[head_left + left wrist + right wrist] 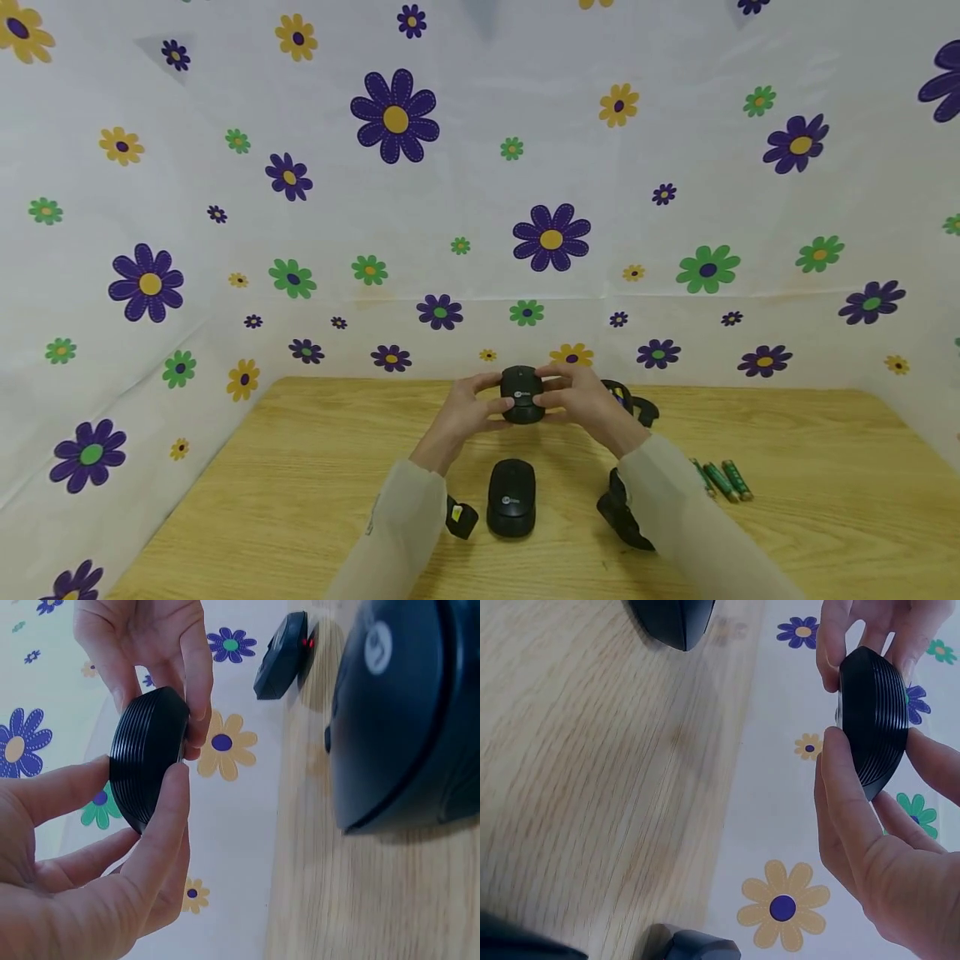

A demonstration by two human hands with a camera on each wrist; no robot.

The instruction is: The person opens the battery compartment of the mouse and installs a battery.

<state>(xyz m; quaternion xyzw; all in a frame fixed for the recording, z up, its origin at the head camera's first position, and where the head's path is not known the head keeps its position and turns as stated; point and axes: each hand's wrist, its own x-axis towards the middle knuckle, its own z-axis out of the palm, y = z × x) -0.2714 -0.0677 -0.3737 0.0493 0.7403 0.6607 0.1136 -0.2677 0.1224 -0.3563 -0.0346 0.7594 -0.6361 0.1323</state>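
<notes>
Both hands hold one black computer mouse [522, 392] near the back of the table, its logo side facing the head camera. My left hand [467, 410] grips its left side by the fingertips, thumb on the near edge. From the right, my right hand [581, 402] pinches the opposite side the same way. Ridged lines run along the edge of the mouse [150, 754] in the left wrist view, with fingertips on both faces. A second black mouse [512, 497] lies on the wooden table, nearer to me, between the forearms.
Several green batteries [723, 481] lie to the right of the right forearm. A black object [645, 410] shows partly behind the right hand. Black devices [462, 518] sit beside the sleeves. Flower-printed white sheeting [480, 183] rises behind the table [300, 500].
</notes>
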